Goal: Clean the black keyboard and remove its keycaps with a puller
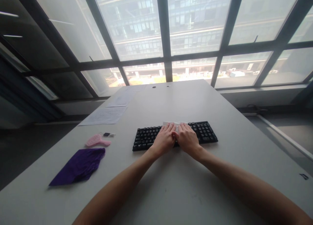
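Observation:
A black keyboard (148, 137) lies flat on the table, turned slightly. Across its middle is a thin white wipe (168, 123), its far edge showing past my fingertips. My left hand (165, 137) lies on the wipe with fingers stretched forward. Beside it, my right hand (187, 137) rests the same way, fingers extended over the wipe's right part. The two hands touch near the thumbs. Keys under both hands and the wipe are hidden; the number pad (205, 131) shows to the right.
To the left lie a folded purple cloth (78, 166), a pink brush-shaped item (96, 140) and a small black object (107, 134). Paper sheets (104, 116) lie along the white table's (186, 104) far left edge. A small dark item (304, 176) is near the right edge. Windows stand beyond.

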{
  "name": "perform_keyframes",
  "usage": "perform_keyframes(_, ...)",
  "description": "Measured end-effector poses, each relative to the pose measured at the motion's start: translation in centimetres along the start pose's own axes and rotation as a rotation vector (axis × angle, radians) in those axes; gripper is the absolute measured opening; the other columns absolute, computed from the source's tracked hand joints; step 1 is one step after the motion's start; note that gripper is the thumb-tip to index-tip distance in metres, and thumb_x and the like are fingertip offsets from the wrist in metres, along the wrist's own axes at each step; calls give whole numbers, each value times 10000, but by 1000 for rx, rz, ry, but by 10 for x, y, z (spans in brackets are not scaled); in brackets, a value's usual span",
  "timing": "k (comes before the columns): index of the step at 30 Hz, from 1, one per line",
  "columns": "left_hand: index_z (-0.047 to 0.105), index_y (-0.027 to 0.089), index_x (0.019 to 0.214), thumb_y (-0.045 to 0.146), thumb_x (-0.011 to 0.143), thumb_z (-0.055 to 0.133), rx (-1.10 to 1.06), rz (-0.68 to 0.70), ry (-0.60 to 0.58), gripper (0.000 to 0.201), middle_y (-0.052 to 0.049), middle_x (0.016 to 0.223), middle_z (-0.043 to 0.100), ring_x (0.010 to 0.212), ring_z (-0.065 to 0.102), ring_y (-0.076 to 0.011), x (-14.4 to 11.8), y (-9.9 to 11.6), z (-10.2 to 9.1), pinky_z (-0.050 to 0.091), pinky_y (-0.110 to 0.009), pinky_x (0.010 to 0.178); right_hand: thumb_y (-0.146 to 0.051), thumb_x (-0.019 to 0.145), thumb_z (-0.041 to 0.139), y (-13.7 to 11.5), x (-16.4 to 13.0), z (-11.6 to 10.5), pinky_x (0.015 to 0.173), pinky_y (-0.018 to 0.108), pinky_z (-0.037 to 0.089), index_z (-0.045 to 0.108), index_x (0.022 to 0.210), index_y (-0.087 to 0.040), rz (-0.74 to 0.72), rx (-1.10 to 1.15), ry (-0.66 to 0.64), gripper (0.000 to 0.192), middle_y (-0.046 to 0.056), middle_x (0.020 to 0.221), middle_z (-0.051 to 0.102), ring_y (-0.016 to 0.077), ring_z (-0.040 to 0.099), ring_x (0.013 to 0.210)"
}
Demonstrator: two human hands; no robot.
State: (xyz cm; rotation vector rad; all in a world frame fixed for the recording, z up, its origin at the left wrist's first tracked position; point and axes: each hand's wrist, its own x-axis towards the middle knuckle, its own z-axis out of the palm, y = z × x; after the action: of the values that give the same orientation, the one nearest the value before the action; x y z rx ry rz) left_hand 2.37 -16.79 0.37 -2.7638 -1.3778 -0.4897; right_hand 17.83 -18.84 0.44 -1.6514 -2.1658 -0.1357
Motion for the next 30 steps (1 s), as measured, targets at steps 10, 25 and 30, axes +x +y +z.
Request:
perform_keyframes(10, 434, 140, 1499, 281, 1035, 344, -38, 33, -17, 493, -142, 1549, 446, 1467, 369, -283, 5, 1, -2, 294, -489, 1207, -491, 1055, 295, 6, 7, 7, 1170, 435, 314, 568, 1374, -13, -54, 46, -7, 637, 251, 1425, 553, 309, 464, 1382)
perform_keyframes(25, 397, 113, 1519, 369, 1054, 322, 20, 69, -37, 537, -147, 1579, 392, 1498, 313, -258, -14, 13, -6, 196, -494, 1249, -512, 1051, 291, 2, -6, -4, 1182, 434, 322, 534, 1413, 15, -63, 82, -86, 684, 264, 1449, 524, 316, 439, 1413)
perform_keyframes(30, 369, 104, 1535, 433, 1032, 392, 22, 112, -39, 601, -149, 1592, 364, 1501, 305, -268, -30, 29, -6, 236, -478, 1243, -520, 1048, 297, 7, -27, -15, 1192, 452, 320, 519, 1427, 16, -95, 115, -116, 693, 260, 1473, 499, 317, 419, 1429)
